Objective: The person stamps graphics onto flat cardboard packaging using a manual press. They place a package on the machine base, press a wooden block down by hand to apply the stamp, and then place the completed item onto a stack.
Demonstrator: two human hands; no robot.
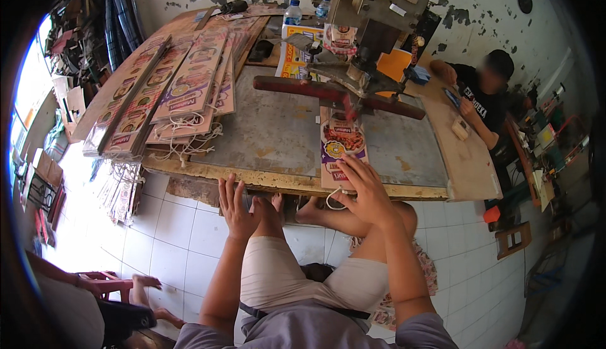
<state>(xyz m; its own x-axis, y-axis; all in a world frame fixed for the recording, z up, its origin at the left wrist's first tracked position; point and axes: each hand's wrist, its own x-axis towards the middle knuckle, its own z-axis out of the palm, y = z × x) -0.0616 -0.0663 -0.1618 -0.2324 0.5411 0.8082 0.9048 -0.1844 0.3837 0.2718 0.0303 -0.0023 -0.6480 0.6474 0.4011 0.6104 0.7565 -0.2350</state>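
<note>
A long printed card strip [344, 142] with food pictures lies on the grey metal plate of the worktable [265, 118]. Its far end runs under a press with a red crossbar [297, 88]. My right hand [366, 192] rests its outstretched fingers on the strip's near end, beside a white string loop [336, 199]. At the table's front edge, over my lap, my left hand [238, 210] is raised with fingers apart and nothing in it. Stacks of similar printed strips [192, 84] with white strings lie on the table's left side.
The press body [379, 8] towers at the back. Water bottles [292, 13] stand behind the plate. At the right end sits a person in a dark shirt [483, 100], near a small wooden block [461, 129]. Another person [63, 305] is at lower left, by a red stool [104, 284].
</note>
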